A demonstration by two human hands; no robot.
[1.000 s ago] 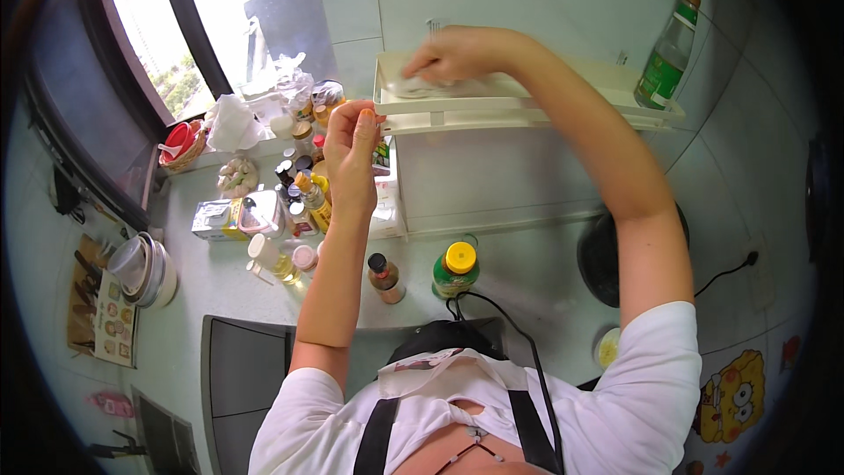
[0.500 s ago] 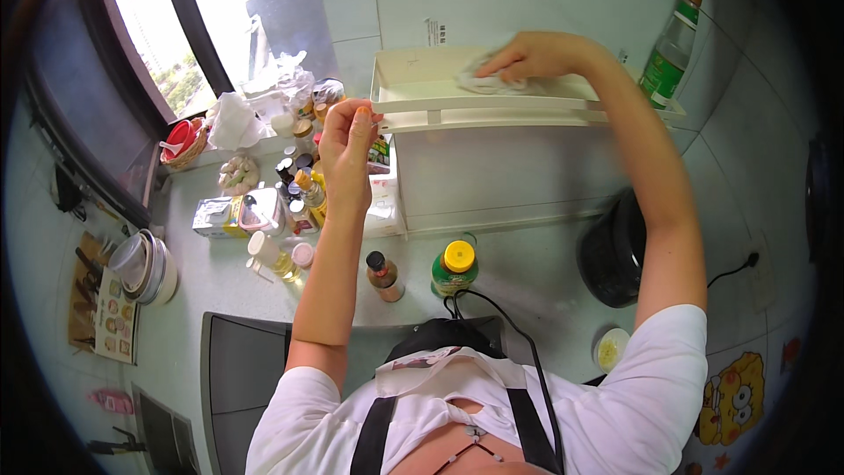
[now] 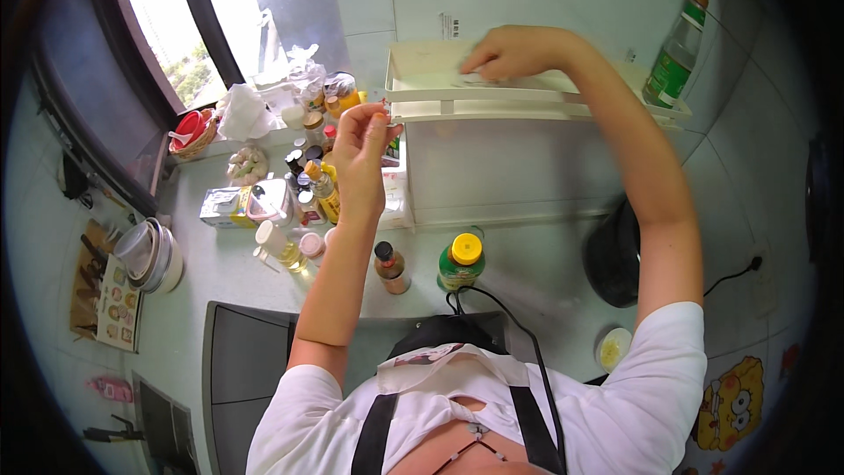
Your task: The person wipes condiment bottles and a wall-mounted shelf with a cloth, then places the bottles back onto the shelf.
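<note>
A cream-white wall shelf (image 3: 536,109) with a raised front rail runs across the upper middle. My left hand (image 3: 362,136) is closed at its left end, fingertips pinched on the corner of the rail. Inside the shelf, my right hand (image 3: 520,51) presses a white cloth (image 3: 475,82) against the shelf bottom. That cloth is mostly hidden behind my fingers and the rail, and blurred. A clear bottle with a green label and a cork (image 3: 675,57) stands at the shelf's right end.
Below the shelf, a dark-capped bottle (image 3: 392,269) and a green jar with a yellow lid (image 3: 461,262) stand on the counter. Several condiment bottles (image 3: 308,198) crowd the left near the window. A black round appliance (image 3: 613,255) and a small bowl (image 3: 614,348) are right.
My right hand and the cloth have moved slightly left along the shelf. My left hand stays at the shelf's left end. The whole view has shifted a little.
</note>
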